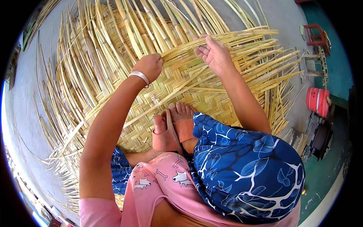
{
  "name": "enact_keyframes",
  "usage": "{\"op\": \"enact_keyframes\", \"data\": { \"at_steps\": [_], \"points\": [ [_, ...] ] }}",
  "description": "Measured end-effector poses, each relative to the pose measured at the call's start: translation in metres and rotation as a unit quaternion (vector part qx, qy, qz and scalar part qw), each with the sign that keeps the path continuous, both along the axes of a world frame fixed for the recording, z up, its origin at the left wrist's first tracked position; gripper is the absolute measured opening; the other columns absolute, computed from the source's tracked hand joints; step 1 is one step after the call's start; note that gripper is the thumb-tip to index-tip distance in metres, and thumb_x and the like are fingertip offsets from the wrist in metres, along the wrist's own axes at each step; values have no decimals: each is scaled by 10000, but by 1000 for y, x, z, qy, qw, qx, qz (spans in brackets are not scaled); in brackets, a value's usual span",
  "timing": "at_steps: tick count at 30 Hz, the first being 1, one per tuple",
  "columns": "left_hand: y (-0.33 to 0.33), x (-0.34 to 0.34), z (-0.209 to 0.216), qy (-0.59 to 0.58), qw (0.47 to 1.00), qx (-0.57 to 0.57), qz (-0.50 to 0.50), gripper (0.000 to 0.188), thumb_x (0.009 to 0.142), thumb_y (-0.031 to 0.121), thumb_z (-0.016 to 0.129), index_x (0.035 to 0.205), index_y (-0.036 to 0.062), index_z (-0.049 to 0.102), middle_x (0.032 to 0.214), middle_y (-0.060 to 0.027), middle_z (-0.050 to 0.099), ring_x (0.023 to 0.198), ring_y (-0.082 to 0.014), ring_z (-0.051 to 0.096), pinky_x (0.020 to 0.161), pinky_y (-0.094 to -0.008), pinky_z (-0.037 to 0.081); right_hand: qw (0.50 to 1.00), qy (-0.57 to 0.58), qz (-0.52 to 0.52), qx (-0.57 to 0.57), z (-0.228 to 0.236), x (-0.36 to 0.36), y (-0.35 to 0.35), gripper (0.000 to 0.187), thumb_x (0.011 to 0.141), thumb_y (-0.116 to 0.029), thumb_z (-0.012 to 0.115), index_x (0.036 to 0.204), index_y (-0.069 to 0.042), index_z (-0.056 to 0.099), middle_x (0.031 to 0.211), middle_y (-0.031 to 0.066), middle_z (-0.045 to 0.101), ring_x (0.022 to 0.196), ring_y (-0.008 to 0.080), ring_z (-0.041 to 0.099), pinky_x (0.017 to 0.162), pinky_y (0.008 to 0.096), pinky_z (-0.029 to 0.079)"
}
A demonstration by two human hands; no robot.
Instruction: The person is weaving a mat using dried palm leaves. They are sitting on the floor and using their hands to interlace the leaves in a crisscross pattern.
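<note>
A half-woven mat [166, 90] of pale yellow split reeds lies under and around my feet, its loose ends fanning out beyond the woven part. My left hand [148, 67], with a silver bangle on its wrist, is closed in a fist round reed strips near the weave's far edge. From that fist a few reed strips [242, 34] run off to the right. My right hand [214, 56] is turned palm up beneath them, thumb and forefinger at the strips and the other fingers loosely curled. A lone strip [185, 90] slants across the weave below both hands.
My feet [180, 112] in orange-banded slippers press on the mat. Long unwoven reeds [90, 49] spread over the grey floor [26, 98] at left and far side. A red bucket [317, 101] and a red stool [317, 38] stand at right.
</note>
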State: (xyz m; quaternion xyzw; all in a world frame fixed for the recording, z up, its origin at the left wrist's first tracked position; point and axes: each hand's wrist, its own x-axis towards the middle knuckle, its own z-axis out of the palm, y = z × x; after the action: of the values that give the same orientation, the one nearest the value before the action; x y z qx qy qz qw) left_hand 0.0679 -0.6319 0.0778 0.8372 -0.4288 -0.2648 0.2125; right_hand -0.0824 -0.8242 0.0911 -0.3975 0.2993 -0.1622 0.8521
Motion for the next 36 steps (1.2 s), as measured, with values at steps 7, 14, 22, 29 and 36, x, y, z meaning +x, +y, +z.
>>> {"op": "enact_keyframes", "data": {
  "at_steps": [7,14,22,29,36],
  "points": [
    [-33,5,24,-58,991,113,44,300,898,199,403,988,-3,606,971,-211,653,923,-356,626,832,-437,484,957,-56,34,-284,58,0,57,306,970,-251,490,1013,18,629,1040,77,628,918,111,582,821,255,513],
    [-46,76,6,-88,988,0,126,367,890,262,426,942,-38,631,901,-239,647,882,-359,625,836,-425,476,914,-149,-33,-375,103,-8,29,328,986,-244,441,1018,38,603,1008,136,638,896,158,615,831,290,522],
    [-53,39,17,260,965,21,4,628,889,508,511,1259,0,503,1171,-184,603,1133,-268,562,998,-386,430,982,-59,-90,-153,34,-32,-69,323,942,-234,529,1103,44,505,1147,220,561,1014,263,575,917,383,488],
    [-126,114,-64,389,879,-33,276,331,833,272,650,1019,0,622,1042,-182,647,900,-315,649,742,-412,519,992,-60,-65,-87,-2,-37,-86,283,952,-210,504,1096,34,502,1114,195,553,1026,272,548,939,391,477],
    [-168,138,-66,53,968,71,233,258,788,259,629,882,25,687,955,-170,670,940,-243,643,792,-391,501,997,-17,-56,-56,-11,-29,-91,268,954,-202,497,1088,30,510,1081,185,561,997,261,558,918,378,496]
  ]
}}
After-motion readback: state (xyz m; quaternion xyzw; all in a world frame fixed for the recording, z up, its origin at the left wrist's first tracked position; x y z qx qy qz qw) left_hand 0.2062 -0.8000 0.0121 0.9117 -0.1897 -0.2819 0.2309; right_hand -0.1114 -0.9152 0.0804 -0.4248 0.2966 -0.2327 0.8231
